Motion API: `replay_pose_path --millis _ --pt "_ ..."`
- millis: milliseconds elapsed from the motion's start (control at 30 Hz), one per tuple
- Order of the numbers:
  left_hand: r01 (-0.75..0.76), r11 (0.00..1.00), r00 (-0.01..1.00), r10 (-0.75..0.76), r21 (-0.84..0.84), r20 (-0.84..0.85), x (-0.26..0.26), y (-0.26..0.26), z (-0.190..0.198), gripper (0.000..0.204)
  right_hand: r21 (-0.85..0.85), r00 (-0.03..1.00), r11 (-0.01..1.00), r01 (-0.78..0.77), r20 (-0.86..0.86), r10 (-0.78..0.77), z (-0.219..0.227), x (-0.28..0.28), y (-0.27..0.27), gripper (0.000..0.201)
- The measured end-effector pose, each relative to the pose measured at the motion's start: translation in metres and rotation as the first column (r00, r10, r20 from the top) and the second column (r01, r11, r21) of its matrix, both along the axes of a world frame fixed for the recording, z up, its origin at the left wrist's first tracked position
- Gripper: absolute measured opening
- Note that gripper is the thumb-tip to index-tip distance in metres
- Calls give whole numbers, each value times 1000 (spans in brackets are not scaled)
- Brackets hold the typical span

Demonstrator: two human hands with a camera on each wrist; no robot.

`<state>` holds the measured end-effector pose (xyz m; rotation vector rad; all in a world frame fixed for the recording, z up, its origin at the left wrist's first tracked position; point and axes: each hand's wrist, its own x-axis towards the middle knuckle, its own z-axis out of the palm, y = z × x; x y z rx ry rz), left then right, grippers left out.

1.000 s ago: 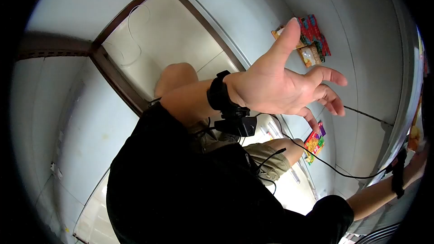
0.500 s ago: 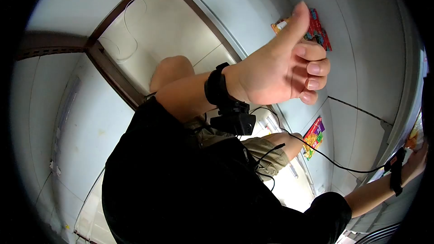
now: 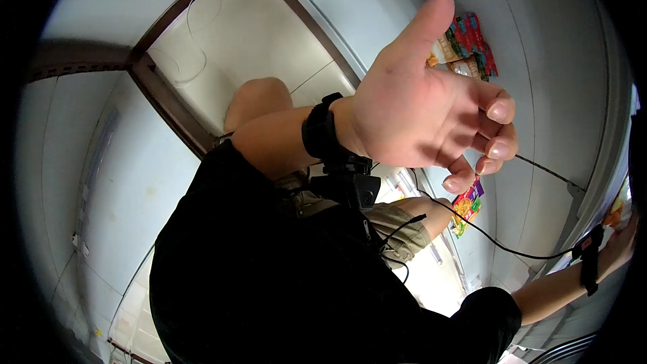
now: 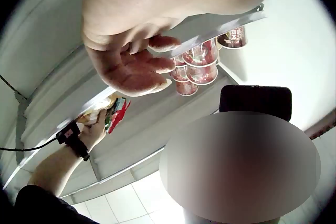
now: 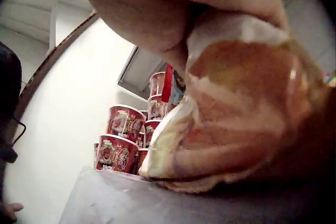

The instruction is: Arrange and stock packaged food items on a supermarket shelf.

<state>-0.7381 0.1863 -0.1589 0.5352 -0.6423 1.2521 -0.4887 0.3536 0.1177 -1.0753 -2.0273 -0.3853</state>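
In the head view my left hand [image 3: 431, 108] is held up in front of me with the palm showing, the thumb stretched out and the fingers loosely bent, nothing in them. At the right edge, my right hand [image 3: 617, 249] reaches onto a shelf. The right wrist view shows it gripping an orange-brown and white plastic snack bag [image 5: 236, 113] close over the shelf surface [image 5: 110, 198]. Red and green packaging [image 4: 118, 120] shows beside that hand in the left wrist view.
Red printed tubs [image 5: 118, 153] stand stacked on the shelf. Lower down lie red packets [image 3: 472, 37] and a red-and-yellow packet [image 3: 466, 209]. A black cable [image 3: 499, 251] runs to the right wrist. Behind me is a dark door frame [image 3: 162, 104].
My left hand's fingers curled in toward the palm, then loosened and spread out again. My right hand stays at the shelf with little movement.
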Motion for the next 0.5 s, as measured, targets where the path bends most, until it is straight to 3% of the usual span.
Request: replay_pose_path --millis 67,133,233,267,333,400,433,500 --pt "13 1000 1000 -13 13 8 -1 -3 1 87 25 1000 1000 18 22 -18 1 11 4 34" --pt "180 977 984 -177 -116 31 -3 -5 1 87 66 996 996 55 66 -60 4 24 8 33" --pt "161 978 987 -159 -130 31 0 -1 -3 86 266 933 938 222 223 -284 13 70 25 32" --pt "160 979 987 -157 -127 32 0 2 -5 86 433 827 840 327 300 -476 20 95 30 32" --pt "117 986 993 -116 -120 13 -2 11 -11 84 687 583 580 438 274 -765 21 112 12 32" --pt "67 985 998 -66 -161 15 -9 20 -20 82 717 596 542 439 219 -773 2 91 -33 33" --pt "13 979 1000 -11 -204 11 -13 24 -25 80 721 678 575 387 200 -707 -3 88 -46 31" --pt "-31 977 999 28 -212 -14 -21 31 -31 72 643 885 737 208 198 -422 -14 89 -68 27"
